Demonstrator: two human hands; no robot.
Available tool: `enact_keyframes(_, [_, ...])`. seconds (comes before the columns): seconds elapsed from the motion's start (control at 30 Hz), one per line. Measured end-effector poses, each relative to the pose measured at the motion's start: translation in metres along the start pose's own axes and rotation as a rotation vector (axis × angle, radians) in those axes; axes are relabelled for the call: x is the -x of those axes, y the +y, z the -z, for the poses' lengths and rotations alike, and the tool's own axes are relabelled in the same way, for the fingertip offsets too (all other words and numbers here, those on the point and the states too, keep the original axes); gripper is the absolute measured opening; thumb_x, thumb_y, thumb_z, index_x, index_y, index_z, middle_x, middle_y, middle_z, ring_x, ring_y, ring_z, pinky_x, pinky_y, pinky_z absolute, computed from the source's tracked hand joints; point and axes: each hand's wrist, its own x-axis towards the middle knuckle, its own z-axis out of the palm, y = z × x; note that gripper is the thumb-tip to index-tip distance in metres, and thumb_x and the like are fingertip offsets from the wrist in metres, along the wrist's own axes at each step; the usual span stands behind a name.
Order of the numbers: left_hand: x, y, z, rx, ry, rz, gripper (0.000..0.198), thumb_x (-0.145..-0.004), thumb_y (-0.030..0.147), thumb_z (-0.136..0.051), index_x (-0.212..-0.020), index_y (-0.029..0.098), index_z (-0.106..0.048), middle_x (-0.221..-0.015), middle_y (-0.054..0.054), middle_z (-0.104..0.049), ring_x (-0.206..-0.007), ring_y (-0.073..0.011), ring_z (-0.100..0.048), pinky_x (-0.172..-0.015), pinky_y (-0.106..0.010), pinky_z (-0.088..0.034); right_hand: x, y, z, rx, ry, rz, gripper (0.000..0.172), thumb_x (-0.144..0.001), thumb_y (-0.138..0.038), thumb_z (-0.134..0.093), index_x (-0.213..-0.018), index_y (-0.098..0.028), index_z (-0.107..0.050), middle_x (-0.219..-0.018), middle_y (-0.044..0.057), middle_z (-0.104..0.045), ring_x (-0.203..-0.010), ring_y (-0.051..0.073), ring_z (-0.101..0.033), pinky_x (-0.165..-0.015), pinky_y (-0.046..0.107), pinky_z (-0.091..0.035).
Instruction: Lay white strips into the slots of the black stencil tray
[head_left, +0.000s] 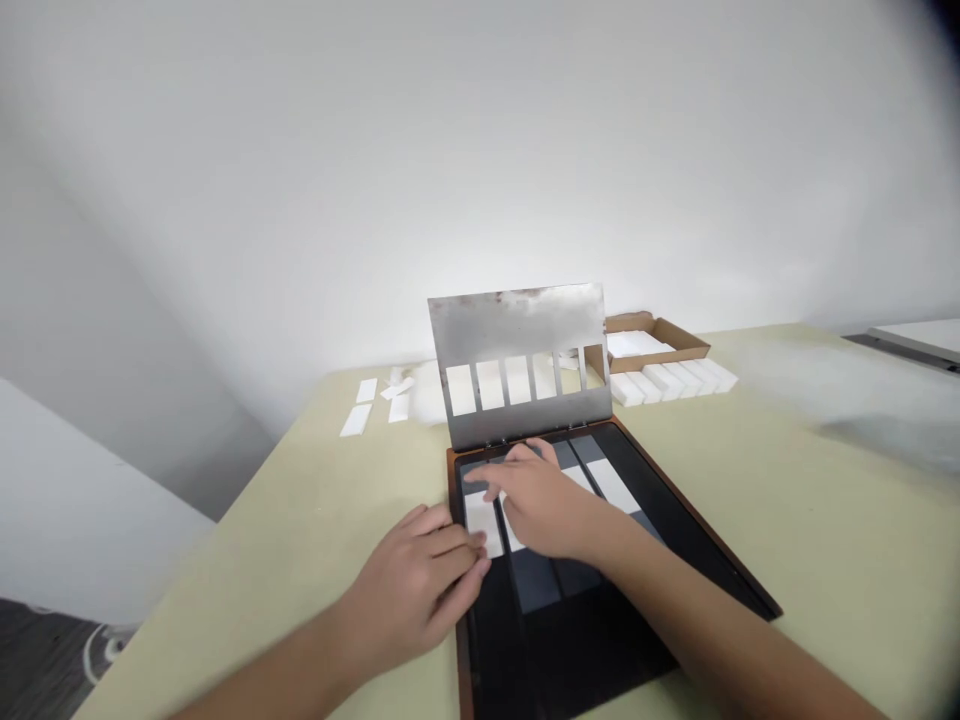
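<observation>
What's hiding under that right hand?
A row of white cards runs under the right hand, on a black board. Bits of cards peek out around the hand. Whatever its palm and fingers cover can't be seen.

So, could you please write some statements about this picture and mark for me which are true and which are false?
1. The right hand is over the black board. True.
2. The metal plate stands raised at the far side of the board. True.
3. The metal plate has no openings. False: several rectangular openings run across it.
4. A row of white blocks is in front of the cardboard box. True.
5. The cardboard box is to the left of the metal plate. False: it is to the right.
6. The left hand is touching the cardboard box. False: its fingertips are at a white card, near the board's left edge.
</observation>
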Motion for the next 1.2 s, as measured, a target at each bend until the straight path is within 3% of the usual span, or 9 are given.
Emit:
enact_keyframes(0.13, [-0.002,0.001,-0.004,0.015,0.039,-0.026,0.018,-0.101,0.013,-0.055,-0.101,0.019,-0.072,-0.097,-0.004,-0.078,-0.076,-0.0197,-0.061,-0.07,-0.035,-0.048,-0.009,-0.002,-0.007,0.094,0.062,-0.055,0.049,-0.094,-0.013,-0.048,-0.141,-0.016,-0.062,-0.152,0.015,-0.055,-0.139,0.036,-0.04,-0.12,0.063,-0.016])
enact_keyframes(0.27, [0.007,-0.003,-0.004,0.022,0.047,-0.026,0.021,-0.101,0.014,-0.056,-0.114,0.02,-0.072,-0.113,-0.003,-0.079,-0.087,-0.0196,-0.072,-0.075,-0.034,-0.056,-0.008,-0.005,-0.016,0.137,0.062,-0.049,0.037,-0.096,-0.017,-0.051,-0.127,-0.018,-0.071,-0.155,0.013,-0.052,-0.145,0.038,-0.033,-0.121,0.063,-0.013])
enact_keyframes(0.4, [0.015,-0.006,-0.006,0.02,0.027,0.007,0.023,-0.102,0.018,-0.056,-0.118,0.021,-0.072,-0.117,0.0,-0.079,-0.089,-0.0173,-0.078,-0.073,-0.03,-0.061,-0.003,-0.009,-0.013,0.113,0.072,-0.038,0.024,-0.096,-0.018,-0.056,-0.113,-0.023,-0.072,-0.133,0.006,-0.069,-0.13,0.029,-0.049,-0.12,0.055,-0.018])
enact_keyframes(0.47, [0.016,-0.006,-0.005,0.018,0.007,0.021,0.024,-0.102,0.019,-0.056,-0.118,0.023,-0.073,-0.119,0.002,-0.079,-0.088,-0.0168,-0.079,-0.072,-0.029,-0.062,-0.002,-0.009,-0.012,0.091,0.072,-0.038,0.028,-0.096,-0.019,-0.06,-0.122,-0.024,-0.067,-0.118,0.004,-0.075,-0.118,0.024,-0.056,-0.119,0.053,-0.02])
enact_keyframes(0.57, [0.016,-0.005,-0.004,0.016,-0.014,0.031,0.026,-0.103,0.02,-0.055,-0.121,0.022,-0.072,-0.121,0.001,-0.078,-0.088,-0.0172,-0.079,-0.072,-0.03,-0.063,-0.002,-0.007,-0.013,0.084,0.096,-0.028,0.042,-0.096,-0.019,-0.063,-0.138,-0.023,-0.06,-0.113,0.004,-0.076,-0.113,0.023,-0.058,-0.117,0.052,-0.02])
enact_keyframes(0.67, [0.016,-0.004,-0.002,0.018,-0.022,0.033,0.026,-0.103,0.021,-0.054,-0.122,0.022,-0.072,-0.122,0.0,-0.078,-0.088,-0.0177,-0.079,-0.071,-0.03,-0.062,-0.001,-0.005,-0.017,0.109,0.109,0.018,0.017,-0.099,-0.02,-0.063,-0.11,-0.026,-0.075,-0.1,0.0,-0.078,-0.108,0.022,-0.059,-0.118,0.053,-0.015])
enact_keyframes(0.77, [0.015,-0.004,-0.002,0.015,-0.023,0.024,0.025,-0.103,0.021,-0.055,-0.121,0.022,-0.072,-0.123,0.0,-0.078,-0.088,-0.0171,-0.079,-0.07,-0.029,-0.062,0.001,-0.003,-0.019,0.149,0.102,0.07,0.023,-0.1,-0.019,-0.062,-0.083,-0.025,-0.076,-0.087,-0.002,-0.076,-0.104,0.021,-0.058,-0.12,0.055,-0.01])
enact_keyframes(1.07, [0.014,-0.006,-0.002,0.044,-0.023,0.014,0.025,-0.101,0.018,-0.057,-0.121,0.021,-0.073,-0.119,-0.002,-0.078,-0.089,-0.0161,-0.077,-0.071,-0.027,-0.061,0.006,-0.003,-0.015,0.219,0.067,0.132,0.026,-0.103,-0.02,-0.055,-0.092,-0.027,-0.078,-0.09,0.002,-0.075,-0.104,0.023,-0.055,-0.12,0.055,-0.012])
enact_keyframes(1.2, [0.013,-0.006,-0.001,0.034,-0.013,0.082,0.021,-0.101,0.022,-0.059,-0.112,0.023,-0.077,-0.115,-0.011,-0.07,-0.1,-0.024,-0.07,-0.081,-0.037,-0.058,0.007,-0.005,-0.015,0.202,0.046,0.112,0.026,-0.103,-0.021,-0.055,-0.093,-0.026,-0.079,-0.09,0.002,-0.075,-0.103,0.023,-0.057,-0.12,0.056,-0.011])
